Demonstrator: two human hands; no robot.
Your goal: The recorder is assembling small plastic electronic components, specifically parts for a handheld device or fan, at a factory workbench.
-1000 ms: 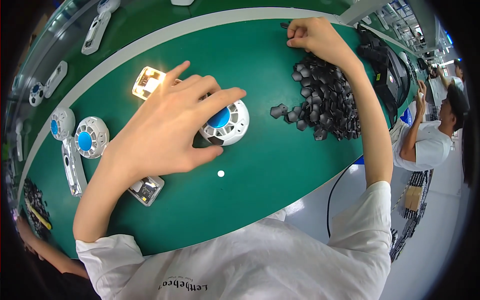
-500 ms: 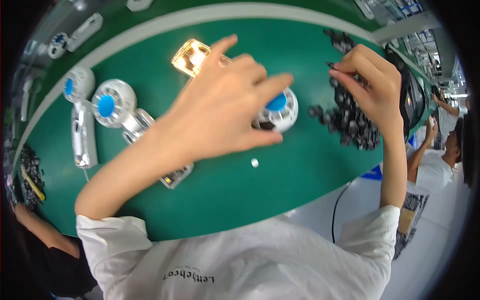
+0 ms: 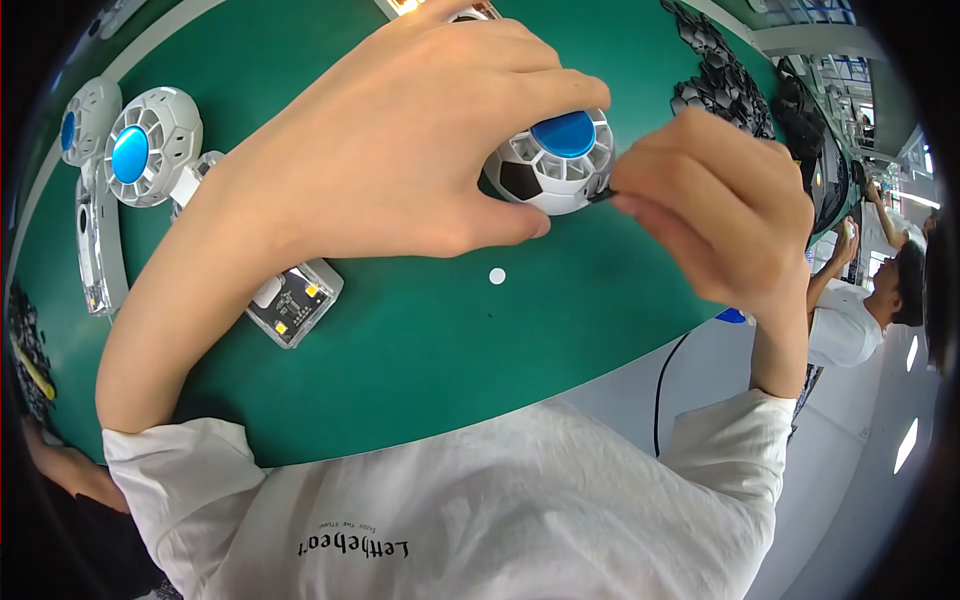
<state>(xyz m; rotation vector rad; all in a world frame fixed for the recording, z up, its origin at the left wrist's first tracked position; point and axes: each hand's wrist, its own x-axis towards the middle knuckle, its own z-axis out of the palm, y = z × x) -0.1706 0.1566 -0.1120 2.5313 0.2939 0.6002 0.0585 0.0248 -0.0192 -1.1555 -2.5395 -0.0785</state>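
Observation:
A round white ball-like housing with a blue disc in its middle lies on the green table, and one dark panel shows in its side. My left hand grips it, a finger along the top and the thumb at the near side. My right hand pinches a small black piece against the housing's right rim. Below sits a small white disc on the table.
A clear-ended handle with a circuit board lies under my left forearm. More white units with blue discs stand at the left. Piled black pieces lie at the far right. A lit part shows behind my left hand. Other people work nearby.
My right hand has carried the black piece left from beside the pile to the housing. My left hand, spread before, has closed around the housing. The view has shifted.

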